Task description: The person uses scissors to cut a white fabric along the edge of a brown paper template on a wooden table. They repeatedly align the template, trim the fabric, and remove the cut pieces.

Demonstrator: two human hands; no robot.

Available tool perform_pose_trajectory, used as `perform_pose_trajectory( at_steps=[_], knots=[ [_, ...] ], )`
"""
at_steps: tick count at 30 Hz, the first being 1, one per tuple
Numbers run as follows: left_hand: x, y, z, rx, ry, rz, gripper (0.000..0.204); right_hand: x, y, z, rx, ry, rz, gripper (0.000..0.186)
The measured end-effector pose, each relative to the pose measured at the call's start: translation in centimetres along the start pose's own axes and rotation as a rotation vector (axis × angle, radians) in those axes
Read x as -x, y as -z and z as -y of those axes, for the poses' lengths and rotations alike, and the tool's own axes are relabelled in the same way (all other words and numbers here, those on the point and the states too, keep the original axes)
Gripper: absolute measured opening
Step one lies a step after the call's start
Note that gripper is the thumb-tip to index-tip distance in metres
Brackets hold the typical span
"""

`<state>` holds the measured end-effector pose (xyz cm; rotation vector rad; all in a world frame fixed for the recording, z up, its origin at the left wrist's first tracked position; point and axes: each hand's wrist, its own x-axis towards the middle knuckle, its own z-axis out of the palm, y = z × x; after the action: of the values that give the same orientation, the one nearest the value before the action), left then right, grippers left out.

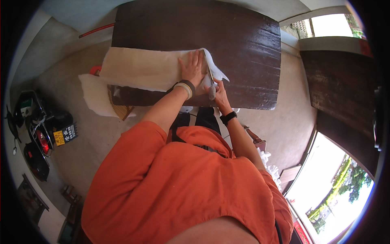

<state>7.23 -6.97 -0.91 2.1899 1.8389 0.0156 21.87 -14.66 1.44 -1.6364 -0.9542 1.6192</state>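
A long strip of beige fabric (pixel 140 67) lies across the left and middle of the dark brown table. At its right end, white fluffy padding (pixel 217 69) sticks out from under the fabric. Fingers spread, my left hand (pixel 193 71) lies flat on the fabric close to that end. My right hand (pixel 221 97) is closed round the grey handle of a knife (pixel 211 87). Its long, narrow blade points away from me and lies along the fabric's right edge, beside the padding. How deep the blade sits in the material cannot be told.
The dark table (pixel 195 24) spreads beyond the fabric. Another pale cloth (pixel 95 97) hangs at its left edge, near a brown ribbed piece (pixel 125 113). A red pole (pixel 96 30) juts out at far left. A motorcycle (pixel 42 126) stands left; a brown bag (pixel 260 144) is right of me.
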Motion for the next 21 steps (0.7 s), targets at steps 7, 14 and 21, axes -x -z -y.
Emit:
perform_pose_trajectory(
  at_steps=[7,14,21],
  knots=[
    [0.1,-0.1,0.2,0.017,-0.011,-0.003,0.088,-0.2,0.2,0.2,0.002,-0.042,0.01,0.062],
    [-0.2,-0.7,0.4,0.015,-0.009,0.002,0.089,0.3,0.0,1.3,-0.004,-0.124,0.022,0.061],
    [-0.2,-1.8,0.7,-0.1,-0.015,-0.099,0.091,-0.9,-1.6,3.3,0.042,-0.143,0.033,0.075]
  ],
)
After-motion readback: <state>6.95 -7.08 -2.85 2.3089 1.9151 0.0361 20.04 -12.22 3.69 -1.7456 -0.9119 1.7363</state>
